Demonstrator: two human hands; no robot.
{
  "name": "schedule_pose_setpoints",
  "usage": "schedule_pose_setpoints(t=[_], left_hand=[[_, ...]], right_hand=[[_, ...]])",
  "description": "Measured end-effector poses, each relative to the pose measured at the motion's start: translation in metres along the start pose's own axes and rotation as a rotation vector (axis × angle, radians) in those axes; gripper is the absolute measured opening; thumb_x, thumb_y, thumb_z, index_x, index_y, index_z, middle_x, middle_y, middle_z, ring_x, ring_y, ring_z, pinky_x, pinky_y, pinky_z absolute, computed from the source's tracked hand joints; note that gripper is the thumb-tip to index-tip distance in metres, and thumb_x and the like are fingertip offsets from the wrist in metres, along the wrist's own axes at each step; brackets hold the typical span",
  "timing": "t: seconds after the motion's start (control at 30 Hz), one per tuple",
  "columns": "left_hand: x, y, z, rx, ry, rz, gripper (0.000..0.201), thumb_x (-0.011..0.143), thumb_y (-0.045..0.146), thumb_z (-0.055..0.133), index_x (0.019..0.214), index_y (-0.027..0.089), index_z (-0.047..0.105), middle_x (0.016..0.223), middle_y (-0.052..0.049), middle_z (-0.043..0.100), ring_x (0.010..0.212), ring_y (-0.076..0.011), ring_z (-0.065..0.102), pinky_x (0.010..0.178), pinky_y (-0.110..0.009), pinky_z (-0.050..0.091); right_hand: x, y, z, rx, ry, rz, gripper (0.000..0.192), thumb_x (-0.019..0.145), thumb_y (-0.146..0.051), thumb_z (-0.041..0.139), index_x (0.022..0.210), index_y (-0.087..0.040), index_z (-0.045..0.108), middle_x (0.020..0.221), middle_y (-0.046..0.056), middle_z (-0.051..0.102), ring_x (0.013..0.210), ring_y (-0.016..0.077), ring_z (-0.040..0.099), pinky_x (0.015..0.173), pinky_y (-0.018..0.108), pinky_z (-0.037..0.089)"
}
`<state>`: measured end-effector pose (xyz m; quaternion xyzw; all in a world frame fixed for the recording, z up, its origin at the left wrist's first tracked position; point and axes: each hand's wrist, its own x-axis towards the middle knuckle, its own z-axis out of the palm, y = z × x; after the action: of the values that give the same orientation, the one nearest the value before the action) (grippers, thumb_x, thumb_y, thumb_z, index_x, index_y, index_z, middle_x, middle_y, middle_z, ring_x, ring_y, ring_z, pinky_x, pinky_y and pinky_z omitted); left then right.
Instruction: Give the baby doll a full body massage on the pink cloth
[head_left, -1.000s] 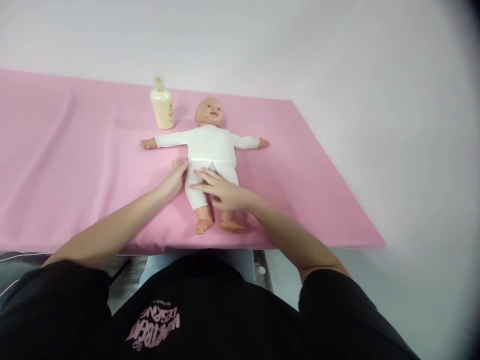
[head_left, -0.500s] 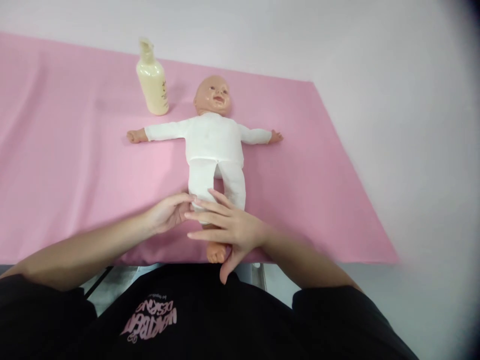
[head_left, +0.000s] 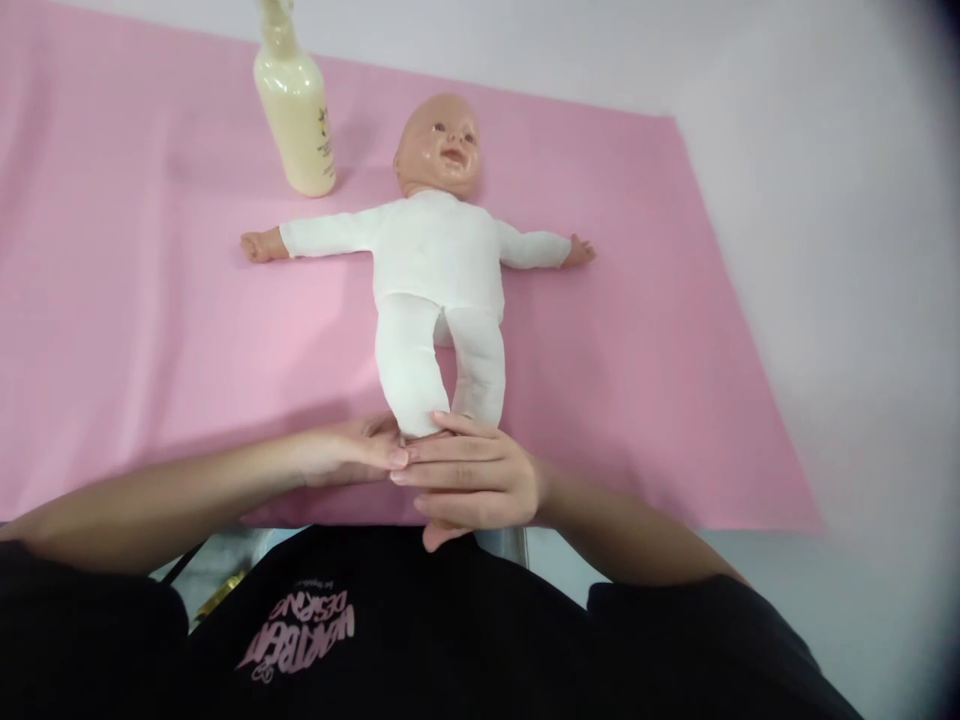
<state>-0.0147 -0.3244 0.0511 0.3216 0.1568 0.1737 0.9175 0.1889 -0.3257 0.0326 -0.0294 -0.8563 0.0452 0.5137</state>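
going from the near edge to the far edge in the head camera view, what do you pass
Black shirt → right hand and left hand, side by side at the doll's feet → doll in white clothes, legs first and head last → cream bottle → far edge of the pink cloth.

One head-worn view looks forward and steeply down from above the near edge of the pink sheet (head_left: pixel 150 330). It sits close, the wearer's black shirt (head_left: pixel 420 640) filling the bottom below that edge. Beyond the sheet's far edge a pale surface, perhaps a wall, blurs toward the right.
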Motion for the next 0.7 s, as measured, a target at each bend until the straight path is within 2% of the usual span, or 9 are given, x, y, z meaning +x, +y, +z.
schedule_pose_setpoints(t=[0.1, 0.23, 0.37, 0.43, 0.57, 0.7], left_hand=[[0.000, 0.000, -0.008, 0.058, 0.043, -0.010, 0.073, 0.075, 0.038, 0.087, 0.137, 0.014, 0.060, 0.139, -0.018, 0.065, 0.139, -0.0342, 0.055, 0.120, -0.050, 0.038], [-0.002, -0.001, -0.015, 0.068, 0.072, -0.037, 0.057, 0.081, 0.043, 0.083, 0.129, 0.015, 0.067, 0.134, -0.017, 0.068, 0.129, -0.0302, 0.063, 0.115, -0.046, 0.045], [-0.003, -0.003, -0.014, 0.045, 0.088, 0.006, 0.061, 0.082, 0.049, 0.082, 0.130, 0.015, 0.065, 0.131, -0.017, 0.069, 0.127, -0.0297, 0.065, 0.109, -0.043, 0.050], [-0.003, -0.005, -0.014, 0.034, 0.094, 0.027, 0.065, 0.081, 0.050, 0.082, 0.132, 0.015, 0.063, 0.128, -0.017, 0.070, 0.125, -0.0300, 0.066, 0.109, -0.044, 0.050], [-0.002, -0.010, -0.017, -0.009, 0.086, 0.041, 0.061, 0.085, 0.049, 0.078, 0.133, 0.014, 0.062, 0.119, -0.016, 0.073, 0.119, -0.0287, 0.069, 0.106, -0.045, 0.052], [-0.002, -0.010, -0.018, -0.039, 0.058, 0.033, 0.055, 0.090, 0.045, 0.073, 0.134, 0.015, 0.060, 0.123, -0.016, 0.072, 0.114, -0.0273, 0.070, 0.104, -0.044, 0.052]], right_hand=[[-0.001, 0.003, -0.004, 0.027, -0.043, -0.014, 0.035, 0.099, -0.049, 0.059, 0.096, -0.017, 0.073, 0.110, 0.007, 0.080, 0.129, 0.0206, 0.067, 0.115, 0.038, 0.054], [0.002, 0.005, -0.010, 0.006, -0.085, 0.008, 0.041, 0.102, -0.050, 0.053, 0.104, -0.015, 0.074, 0.112, 0.008, 0.080, 0.136, 0.0199, 0.061, 0.114, 0.036, 0.055], [0.004, 0.003, -0.008, -0.129, -0.067, 0.044, 0.023, 0.103, -0.037, 0.056, 0.107, -0.021, 0.072, 0.112, 0.000, 0.081, 0.134, 0.0135, 0.062, 0.118, 0.032, 0.052], [0.005, 0.001, -0.008, -0.150, -0.080, 0.062, 0.016, 0.101, -0.031, 0.060, 0.106, -0.022, 0.072, 0.111, -0.002, 0.081, 0.132, 0.0132, 0.064, 0.117, 0.032, 0.053], [0.007, 0.001, -0.008, -0.121, -0.099, 0.057, 0.021, 0.103, -0.030, 0.057, 0.112, -0.016, 0.070, 0.114, 0.004, 0.080, 0.132, 0.0159, 0.064, 0.114, 0.032, 0.056], [0.005, 0.003, -0.010, -0.093, -0.120, 0.029, 0.032, 0.107, -0.033, 0.045, 0.117, -0.014, 0.069, 0.121, 0.008, 0.078, 0.139, 0.0174, 0.058, 0.114, 0.033, 0.055]])
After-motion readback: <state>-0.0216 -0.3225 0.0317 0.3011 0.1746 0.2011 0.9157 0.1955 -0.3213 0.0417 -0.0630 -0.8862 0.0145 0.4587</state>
